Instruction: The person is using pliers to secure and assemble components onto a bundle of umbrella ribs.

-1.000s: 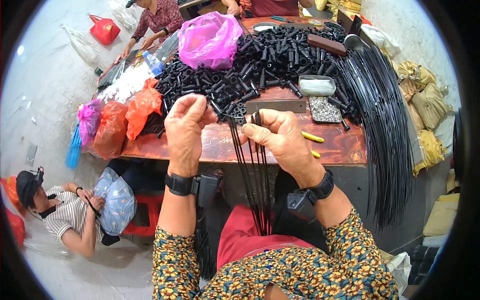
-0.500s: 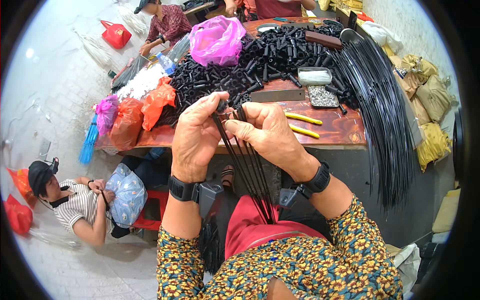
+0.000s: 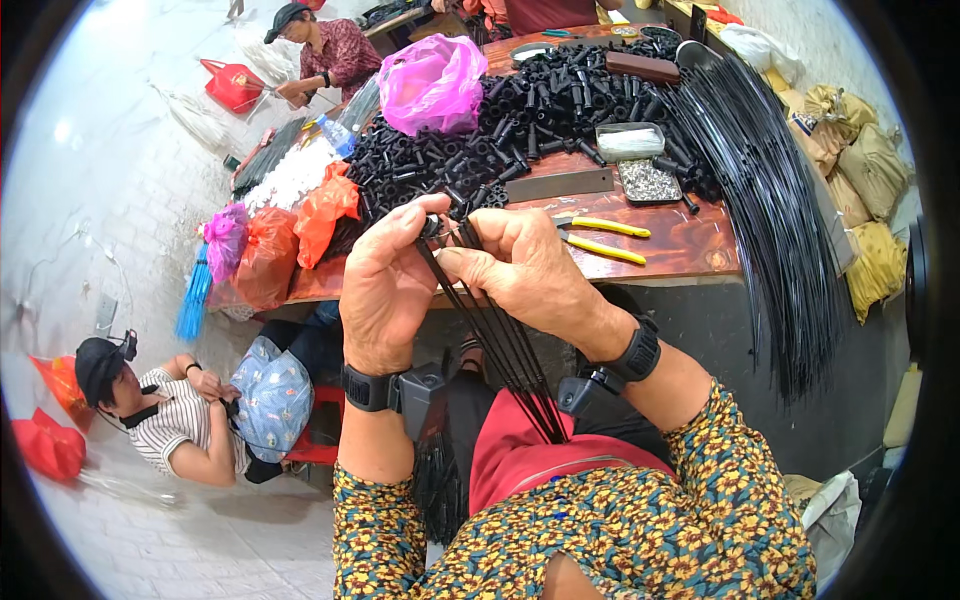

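My left hand [image 3: 383,292] pinches a small round black piece [image 3: 432,227] at the top end of one thin black rod. Close beside it, my right hand [image 3: 530,272] has thumb and fingers closed round several thin black rods [image 3: 510,365], which slant down to my red apron [image 3: 520,455]. Some short, thin, clear or shiny bits show between the fingertips, too small to name. Just beyond the hands lies a heap of black tubular plastic parts [image 3: 420,165]. Pliers with yellow handles [image 3: 608,225] rest on the table, right of my right hand.
On the red-brown table [image 3: 690,245] are a flat metal bar [image 3: 560,186], a clear box of white sticks [image 3: 630,142], a tray of small metal pieces [image 3: 648,182] and a pink bag [image 3: 430,85]. Long black rods [image 3: 765,220] overhang the right edge. A seated person [image 3: 185,415] works at left.
The view has shifted a little, so the table and the seated person appear displaced. Both hands keep their hold, with small finger movements at the rod tops; the left fingertips have moved slightly left.
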{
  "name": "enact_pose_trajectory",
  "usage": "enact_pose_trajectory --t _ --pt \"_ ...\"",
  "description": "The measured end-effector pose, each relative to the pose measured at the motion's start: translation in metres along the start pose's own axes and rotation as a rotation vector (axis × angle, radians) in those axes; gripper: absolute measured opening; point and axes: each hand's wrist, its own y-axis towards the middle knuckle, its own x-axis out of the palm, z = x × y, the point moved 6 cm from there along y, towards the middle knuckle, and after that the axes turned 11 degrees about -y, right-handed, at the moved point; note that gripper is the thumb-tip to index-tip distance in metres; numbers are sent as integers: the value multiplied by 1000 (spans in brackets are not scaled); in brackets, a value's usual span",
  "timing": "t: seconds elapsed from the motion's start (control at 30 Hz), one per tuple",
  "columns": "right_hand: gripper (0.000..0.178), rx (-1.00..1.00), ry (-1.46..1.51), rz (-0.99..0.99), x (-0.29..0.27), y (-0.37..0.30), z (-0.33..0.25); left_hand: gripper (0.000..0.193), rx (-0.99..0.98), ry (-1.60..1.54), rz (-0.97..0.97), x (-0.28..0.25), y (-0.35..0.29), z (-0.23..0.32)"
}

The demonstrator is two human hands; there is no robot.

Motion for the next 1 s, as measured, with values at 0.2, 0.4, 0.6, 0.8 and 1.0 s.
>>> enact_pose_trajectory --t 0.2,0.4,0.6,0.8,1.0 --pt "21 -1 -15 -8 1 3 -1 18 -35 -43 55 -9 5 -2" --pt "21 23 -3 -21 -4 6 5 7 36 -56 187 -11 10 -6" --pt "15 60 -56 -72 -2 9 7 2 128 -25 247 -10 11 -7" --pt "20 -27 -109 -2 -3 17 11 6 181 54 260 -11 14 -6" --pt "18 -15 -221 -64 0 21 13 10 206 98 327 -11 12 -5"
